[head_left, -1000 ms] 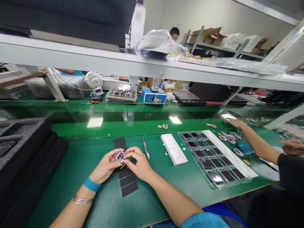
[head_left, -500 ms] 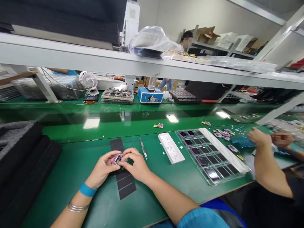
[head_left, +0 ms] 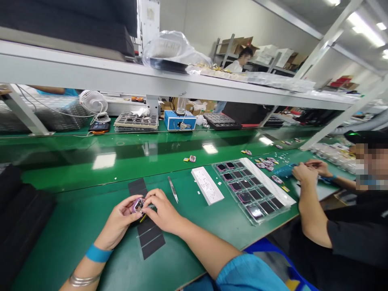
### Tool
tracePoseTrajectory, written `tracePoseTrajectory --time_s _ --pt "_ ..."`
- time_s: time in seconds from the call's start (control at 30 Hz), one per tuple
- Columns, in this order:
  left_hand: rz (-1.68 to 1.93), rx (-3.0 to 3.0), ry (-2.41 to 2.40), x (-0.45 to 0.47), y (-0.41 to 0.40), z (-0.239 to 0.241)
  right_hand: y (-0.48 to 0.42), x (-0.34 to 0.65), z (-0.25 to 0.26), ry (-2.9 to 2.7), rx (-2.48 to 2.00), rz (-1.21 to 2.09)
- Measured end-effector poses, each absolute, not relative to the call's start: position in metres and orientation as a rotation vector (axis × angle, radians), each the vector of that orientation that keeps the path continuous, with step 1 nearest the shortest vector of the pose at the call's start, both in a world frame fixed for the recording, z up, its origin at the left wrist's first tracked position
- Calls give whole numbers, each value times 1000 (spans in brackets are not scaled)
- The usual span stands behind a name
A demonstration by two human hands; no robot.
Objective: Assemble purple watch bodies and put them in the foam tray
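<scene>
My left hand (head_left: 117,220) and my right hand (head_left: 160,212) pinch a small pink-framed device (head_left: 138,205) between them, just above the green bench. Its face is partly hidden by my fingers. A thin yellow strip (head_left: 142,218) shows beneath it. Under my hands lies a segmented black strip (head_left: 148,240). Steel tweezers (head_left: 172,189) rest to the right of my right hand, apart from it. Farther right are a white card (head_left: 207,185) with small pieces on it and a clear tray (head_left: 245,190) of dark screens in pink frames.
A co-worker (head_left: 315,226) sits at the right, both hands near a blue bag (head_left: 283,170) and loose pink parts. Black foam cases (head_left: 21,226) lie at the left. A white shelf (head_left: 121,76) spans the bench, with a fan (head_left: 93,102) and blue box (head_left: 180,120) beyond.
The whole view has turned, so the bench slides left in the picture and the co-worker's head enters at the right. My hands stay on the device, and the co-worker's hands have come together.
</scene>
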State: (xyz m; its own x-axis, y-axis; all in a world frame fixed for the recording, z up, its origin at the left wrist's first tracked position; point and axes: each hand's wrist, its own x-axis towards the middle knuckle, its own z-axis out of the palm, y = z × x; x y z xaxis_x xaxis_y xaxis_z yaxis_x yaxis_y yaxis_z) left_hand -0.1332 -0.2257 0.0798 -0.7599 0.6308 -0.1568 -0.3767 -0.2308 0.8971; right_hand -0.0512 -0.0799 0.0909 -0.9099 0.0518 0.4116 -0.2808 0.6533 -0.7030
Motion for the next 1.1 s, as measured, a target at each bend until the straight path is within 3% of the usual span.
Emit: tracePoseTrajectory --time_s 0.3,0.57,0.67,0.87,1.1 --pt "2044 231 1364 -133 -227 82 -57 -52 108 -2397 144 828" --pt "2084 169 1235 -132 -228 85 92 -5 133 -2295 -1132 665" --pt "2071 198 1190 -130 -228 83 72 -16 126 -2296 -938 765" --pt "2065 272 1185 -130 -228 80 -55 -52 102 -2203 -164 1591" --pt "2084 349 1250 -130 -225 81 -82 -53 89 -2138 -104 1585"
